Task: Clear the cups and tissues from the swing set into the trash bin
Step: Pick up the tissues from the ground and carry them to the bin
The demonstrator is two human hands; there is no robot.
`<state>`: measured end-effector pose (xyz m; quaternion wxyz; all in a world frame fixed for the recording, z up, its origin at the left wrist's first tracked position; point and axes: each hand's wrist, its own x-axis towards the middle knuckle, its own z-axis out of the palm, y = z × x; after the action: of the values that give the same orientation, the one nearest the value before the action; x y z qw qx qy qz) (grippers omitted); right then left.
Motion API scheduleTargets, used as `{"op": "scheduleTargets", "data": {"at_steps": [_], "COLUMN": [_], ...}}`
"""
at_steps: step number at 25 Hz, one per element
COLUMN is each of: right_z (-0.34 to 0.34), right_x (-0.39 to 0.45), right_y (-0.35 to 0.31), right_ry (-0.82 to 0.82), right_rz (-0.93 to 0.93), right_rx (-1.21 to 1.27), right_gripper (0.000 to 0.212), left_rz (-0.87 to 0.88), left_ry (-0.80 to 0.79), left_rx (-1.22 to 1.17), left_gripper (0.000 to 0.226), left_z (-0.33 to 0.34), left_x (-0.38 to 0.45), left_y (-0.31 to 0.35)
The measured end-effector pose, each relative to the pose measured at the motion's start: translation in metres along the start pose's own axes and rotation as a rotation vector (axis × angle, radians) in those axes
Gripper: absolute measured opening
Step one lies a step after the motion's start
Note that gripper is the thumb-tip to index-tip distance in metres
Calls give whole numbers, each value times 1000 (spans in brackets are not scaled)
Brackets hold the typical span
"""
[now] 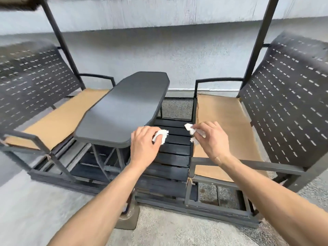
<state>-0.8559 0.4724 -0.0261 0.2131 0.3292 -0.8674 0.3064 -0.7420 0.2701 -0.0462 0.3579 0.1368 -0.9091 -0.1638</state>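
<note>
My left hand is closed around a crumpled white tissue, just off the near right corner of the swing set's dark grey table. My right hand pinches another crumpled white tissue over the gap between the slatted floor and the right seat. Neither a cup nor a trash bin appears in the head view. The tabletop carries nothing.
Two facing seats with tan cushions and dark perforated backs flank the table. Black floor slats run between them. Dark frame posts rise at the back left and right. A grey wall stands behind, and concrete ground lies in front.
</note>
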Motion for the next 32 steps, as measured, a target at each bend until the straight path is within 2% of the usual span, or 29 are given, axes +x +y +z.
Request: {"op": "scheduleTargets", "data": {"at_steps": [7, 13, 18, 25, 32], "right_z": [50, 114, 163, 225, 275], "right_x": [25, 21, 22, 29, 39], "right_y": [-60, -158, -239, -326, -351], "right_ry": [-106, -212, -295, -321, -360], "right_rz": [-157, -296, -355, -311, -257], "right_rx": [101, 209, 222, 201, 168], "right_gripper": [16, 16, 17, 18, 16], "left_rz": [-142, -296, -365, -369, -388], "left_ry": [122, 162, 175, 165, 82], "left_rx": [177, 310, 322, 267, 219], "left_gripper": [15, 19, 21, 21, 25], "left_z": [-63, -142, -196, -246, -232], "left_x": [-19, -53, -75, -70, -60], "left_y": [-56, -139, -214, -313, -380]}}
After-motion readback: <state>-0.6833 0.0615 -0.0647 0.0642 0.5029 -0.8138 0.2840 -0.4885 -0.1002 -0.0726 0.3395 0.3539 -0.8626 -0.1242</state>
